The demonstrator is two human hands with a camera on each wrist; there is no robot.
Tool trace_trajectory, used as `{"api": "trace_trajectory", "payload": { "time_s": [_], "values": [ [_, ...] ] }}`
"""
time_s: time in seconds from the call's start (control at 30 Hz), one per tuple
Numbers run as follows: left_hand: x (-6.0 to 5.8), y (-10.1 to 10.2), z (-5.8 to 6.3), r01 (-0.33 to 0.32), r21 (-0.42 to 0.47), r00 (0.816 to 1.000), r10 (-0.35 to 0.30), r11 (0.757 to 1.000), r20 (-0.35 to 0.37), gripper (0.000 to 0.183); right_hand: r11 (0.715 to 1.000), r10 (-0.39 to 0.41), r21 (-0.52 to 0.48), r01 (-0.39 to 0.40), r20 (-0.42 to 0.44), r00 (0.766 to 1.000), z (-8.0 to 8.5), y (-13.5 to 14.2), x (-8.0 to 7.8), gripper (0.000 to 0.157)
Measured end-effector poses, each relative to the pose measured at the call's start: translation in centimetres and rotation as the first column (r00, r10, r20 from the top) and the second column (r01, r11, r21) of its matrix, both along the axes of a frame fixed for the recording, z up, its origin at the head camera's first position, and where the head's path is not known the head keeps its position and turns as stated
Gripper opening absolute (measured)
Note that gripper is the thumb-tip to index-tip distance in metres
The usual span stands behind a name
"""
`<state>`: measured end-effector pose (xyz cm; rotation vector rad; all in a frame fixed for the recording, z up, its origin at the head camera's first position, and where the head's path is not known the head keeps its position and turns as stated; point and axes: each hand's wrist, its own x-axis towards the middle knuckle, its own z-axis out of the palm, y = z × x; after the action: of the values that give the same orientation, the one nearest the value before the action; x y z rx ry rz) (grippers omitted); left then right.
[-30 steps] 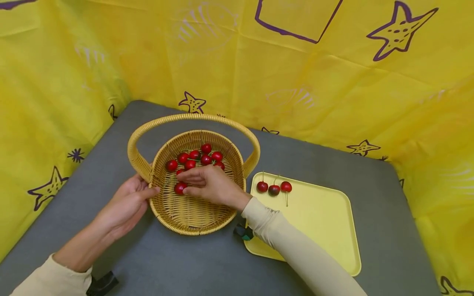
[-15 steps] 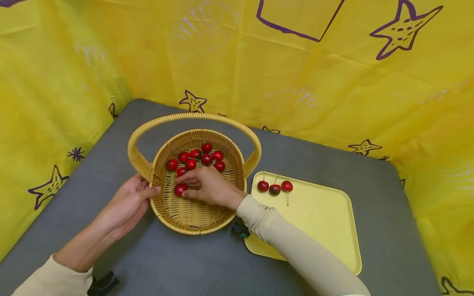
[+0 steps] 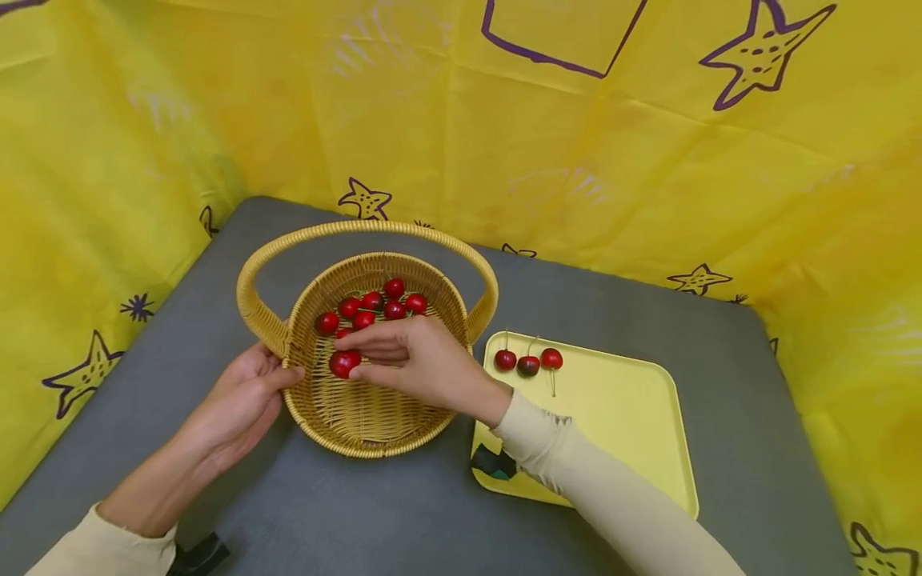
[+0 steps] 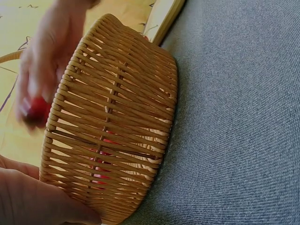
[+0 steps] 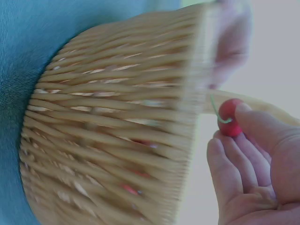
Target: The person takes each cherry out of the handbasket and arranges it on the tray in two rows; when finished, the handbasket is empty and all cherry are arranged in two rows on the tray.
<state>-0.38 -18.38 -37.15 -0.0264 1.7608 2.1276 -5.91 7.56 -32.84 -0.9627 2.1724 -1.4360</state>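
Observation:
My right hand (image 3: 425, 360) pinches a red cherry (image 5: 229, 117) between thumb and fingers, and a green stem shows on it. In both wrist views this cherry is up at the level of the basket's rim, off the woven floor. Below it, several more cherries (image 3: 363, 319) lie in the far half of the round wicker basket (image 3: 360, 432). At the basket's left side, near the handle's foot, my left hand (image 3: 245, 396) grips the rim, thumb on the inner side. The right hand partly hides some of the cherries.
Right of the basket lies a yellow tray (image 3: 612, 432) with 3 cherries (image 3: 528, 366) in a row near its far left corner. The basket's tall handle (image 3: 367, 227) arches behind the bowl. A yellow patterned cloth (image 3: 576, 160) surrounds the grey table (image 3: 346, 520).
The right hand has raised the cherry from the basket floor to about rim height. My left hand still holds the rim, and the head view has shifted slightly.

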Motion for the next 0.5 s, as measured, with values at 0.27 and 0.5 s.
{"api": "trace_trajectory", "payload": {
  "time_s": [0.27,0.5],
  "values": [
    [-0.1,0.0,-0.4,0.003,0.024,1.000,-0.003,1.000,-0.001,0.077,0.974,-0.110,-0.183,0.136,0.145,0.983,4.7,7.8,4.0,0.036],
    [-0.3,0.0,-0.6,-0.007,0.044,1.000,0.007,0.999,-0.012,0.080,0.880,-0.426,-0.171,0.443,0.127,0.896,4.2,16.9,4.6,0.040]
  ]
}}
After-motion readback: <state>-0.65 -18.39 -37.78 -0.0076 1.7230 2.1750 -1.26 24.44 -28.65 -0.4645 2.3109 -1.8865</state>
